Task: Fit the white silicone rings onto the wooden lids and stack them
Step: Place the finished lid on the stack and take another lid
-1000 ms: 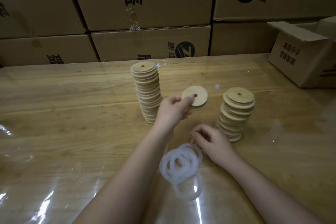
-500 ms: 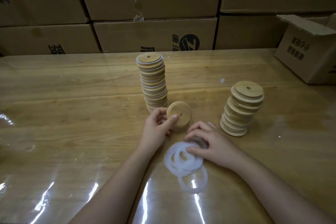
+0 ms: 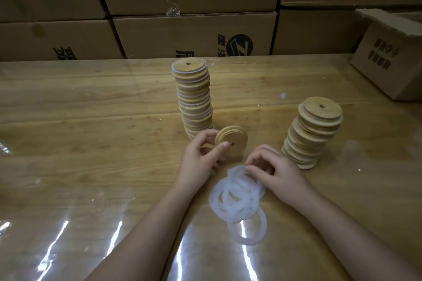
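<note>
Gripping a lid [image 3: 231,141] on edge in our left hand [image 3: 198,162] over the middle of the table [image 3: 91,121], rim exposed for fitting, we pinch a ring [image 3: 239,170] off the pile [image 3: 235,201] toward its near edge with our right hand [image 3: 280,173].

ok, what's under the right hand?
The far edge of the white ring pile; the right hand sits over it, fingers curled. Whether they already pinch a ring is covered.

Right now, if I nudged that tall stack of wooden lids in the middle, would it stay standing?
Probably not: the tall stack looks narrow for its height and its lids sit unevenly, so it would likely tip. Being round discs, fallen lids might roll across the glossy table.
</note>
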A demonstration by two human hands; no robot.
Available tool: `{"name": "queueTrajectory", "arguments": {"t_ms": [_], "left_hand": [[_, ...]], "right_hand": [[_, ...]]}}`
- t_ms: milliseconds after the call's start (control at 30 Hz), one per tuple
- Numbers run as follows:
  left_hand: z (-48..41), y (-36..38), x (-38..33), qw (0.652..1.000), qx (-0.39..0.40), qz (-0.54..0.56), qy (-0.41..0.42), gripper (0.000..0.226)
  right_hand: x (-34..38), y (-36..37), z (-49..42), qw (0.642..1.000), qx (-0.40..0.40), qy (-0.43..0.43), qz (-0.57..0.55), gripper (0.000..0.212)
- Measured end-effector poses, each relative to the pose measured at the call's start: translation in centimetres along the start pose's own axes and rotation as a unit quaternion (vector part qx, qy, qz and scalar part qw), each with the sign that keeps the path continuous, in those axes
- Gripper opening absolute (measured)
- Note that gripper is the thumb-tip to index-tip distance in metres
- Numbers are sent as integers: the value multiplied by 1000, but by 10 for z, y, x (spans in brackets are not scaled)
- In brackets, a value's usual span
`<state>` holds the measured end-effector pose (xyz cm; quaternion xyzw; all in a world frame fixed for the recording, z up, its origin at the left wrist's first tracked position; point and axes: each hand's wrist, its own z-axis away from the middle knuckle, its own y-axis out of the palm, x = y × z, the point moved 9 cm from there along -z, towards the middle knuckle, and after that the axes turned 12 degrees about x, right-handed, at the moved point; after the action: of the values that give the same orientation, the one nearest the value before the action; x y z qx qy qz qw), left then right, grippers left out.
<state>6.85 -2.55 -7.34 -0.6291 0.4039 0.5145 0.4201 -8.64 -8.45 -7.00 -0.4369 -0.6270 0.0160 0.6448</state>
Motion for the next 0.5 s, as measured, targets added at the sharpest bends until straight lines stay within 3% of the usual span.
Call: {"name": "queueTrajectory", "arguments": {"t_ms": [333,500], "left_hand": [[0,3,-3,998,14,-50,26,32],[1,4,-4,997,16,-78,25,24]], "right_hand": [[-2,-10,2,997,-52,26,-47,18],[3,-16,5,994,-83,14,-72,15]]}}
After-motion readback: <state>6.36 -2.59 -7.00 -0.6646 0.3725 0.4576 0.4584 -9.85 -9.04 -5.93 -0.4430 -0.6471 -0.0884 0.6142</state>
